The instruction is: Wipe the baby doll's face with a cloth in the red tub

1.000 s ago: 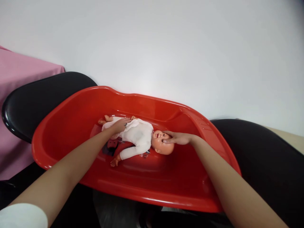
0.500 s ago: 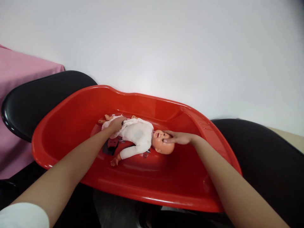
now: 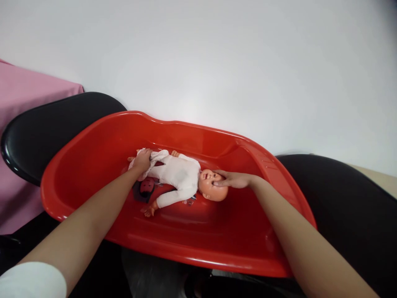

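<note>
Right now my left hand (image 3: 142,159) grips the doll (image 3: 178,176)'s white garment at its legs; my right hand (image 3: 234,180) rests open-fingered on its head inside the red tub (image 3: 217,244); garment mostly still on.

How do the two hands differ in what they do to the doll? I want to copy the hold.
The left hand lies curled on the doll's legs and white clothes; the right hand rests flat, fingers out, on its bare head. The left is at the tub's far left, the right nearer its middle. Both touch the doll.
</note>
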Motion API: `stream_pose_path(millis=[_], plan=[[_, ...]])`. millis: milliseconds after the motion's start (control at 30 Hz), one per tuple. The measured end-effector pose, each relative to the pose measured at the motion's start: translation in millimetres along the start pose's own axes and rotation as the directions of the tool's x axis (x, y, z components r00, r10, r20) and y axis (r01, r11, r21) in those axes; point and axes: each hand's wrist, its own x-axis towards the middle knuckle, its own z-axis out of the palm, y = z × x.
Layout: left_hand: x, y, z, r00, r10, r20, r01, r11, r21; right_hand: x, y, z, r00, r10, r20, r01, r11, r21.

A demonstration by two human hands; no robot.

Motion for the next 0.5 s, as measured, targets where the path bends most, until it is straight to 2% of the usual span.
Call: stream_pose_path(millis=[233,500], plan=[[-4,19,-13,0.995,-0.096,0.040,0.098,0.994,-0.056,-1,-1,0,1.000,-0.001,0.000,0.001,1.000,-0.009],[-6,20,-15,0.997,-0.062,0.048,0.065,0.995,-0.074,-1,-3,1,1.000,0.003,0.004,-0.003,1.000,0.018]])
